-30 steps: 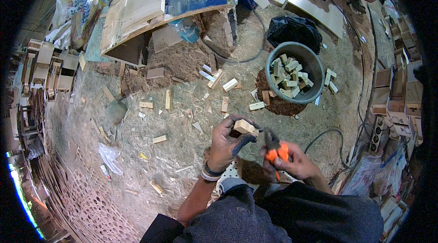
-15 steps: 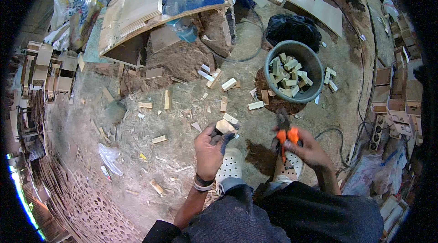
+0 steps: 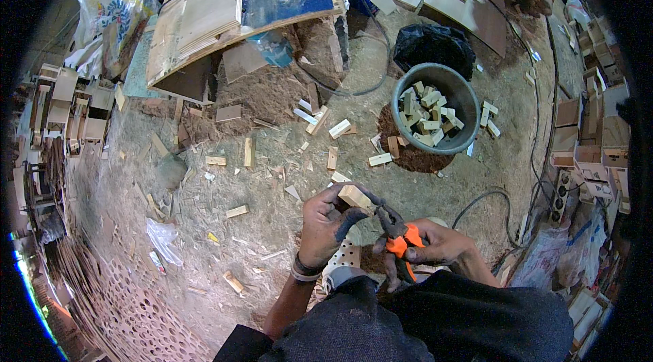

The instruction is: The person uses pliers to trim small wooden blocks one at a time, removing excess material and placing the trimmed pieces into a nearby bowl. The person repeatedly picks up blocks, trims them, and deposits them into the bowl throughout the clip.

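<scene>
- Left hand (image 3: 328, 222) holds a small wooden block (image 3: 355, 196) above the floor (image 3: 462, 182).
- Right hand (image 3: 442, 243) grips orange-handled pliers (image 3: 396, 246), tips beside the block; contact unclear.
- Ahead and right, a grey tub (image 3: 467, 103) holds more blocks (image 3: 430, 107).

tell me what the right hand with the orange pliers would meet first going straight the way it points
The pliers in the right hand point toward the wooden block in the left hand, so likely that block, or that hand itself, first; depth is unclear here.
</scene>
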### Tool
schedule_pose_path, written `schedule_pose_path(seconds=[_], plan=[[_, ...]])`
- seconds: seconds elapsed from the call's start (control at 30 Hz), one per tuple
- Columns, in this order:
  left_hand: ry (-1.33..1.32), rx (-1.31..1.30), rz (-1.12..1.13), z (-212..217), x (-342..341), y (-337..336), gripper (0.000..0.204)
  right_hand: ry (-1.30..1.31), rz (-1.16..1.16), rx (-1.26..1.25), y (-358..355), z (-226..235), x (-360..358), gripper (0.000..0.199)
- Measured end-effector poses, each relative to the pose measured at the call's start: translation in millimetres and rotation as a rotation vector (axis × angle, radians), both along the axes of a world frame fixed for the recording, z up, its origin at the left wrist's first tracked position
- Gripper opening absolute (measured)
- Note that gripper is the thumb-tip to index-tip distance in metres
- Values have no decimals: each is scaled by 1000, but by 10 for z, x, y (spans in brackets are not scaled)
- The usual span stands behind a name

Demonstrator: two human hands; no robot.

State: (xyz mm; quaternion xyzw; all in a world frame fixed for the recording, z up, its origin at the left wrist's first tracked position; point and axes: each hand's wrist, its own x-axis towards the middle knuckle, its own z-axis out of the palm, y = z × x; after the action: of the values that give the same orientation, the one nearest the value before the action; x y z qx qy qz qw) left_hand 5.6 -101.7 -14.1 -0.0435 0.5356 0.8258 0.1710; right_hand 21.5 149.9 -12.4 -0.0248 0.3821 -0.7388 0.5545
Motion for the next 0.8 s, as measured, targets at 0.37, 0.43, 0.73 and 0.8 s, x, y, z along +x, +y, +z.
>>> schedule_pose_path(seconds=[0.37, 0.43, 0.73, 0.8], plan=[[42, -9, -3, 11, 13, 20, 32, -106, -15, -199, -36, 33, 14, 48], [66, -55, -9, 35, -9, 27, 31, -239, -59, -233, -31, 91, 17, 59], [-70, -356, 182, 43, -38, 211, 32, 436, -382, 660, -136, 155, 1, 34], [-65, -310, 236, 47, -7, 298, 32, 701, -388, 832, -178, 111, -17, 32]])
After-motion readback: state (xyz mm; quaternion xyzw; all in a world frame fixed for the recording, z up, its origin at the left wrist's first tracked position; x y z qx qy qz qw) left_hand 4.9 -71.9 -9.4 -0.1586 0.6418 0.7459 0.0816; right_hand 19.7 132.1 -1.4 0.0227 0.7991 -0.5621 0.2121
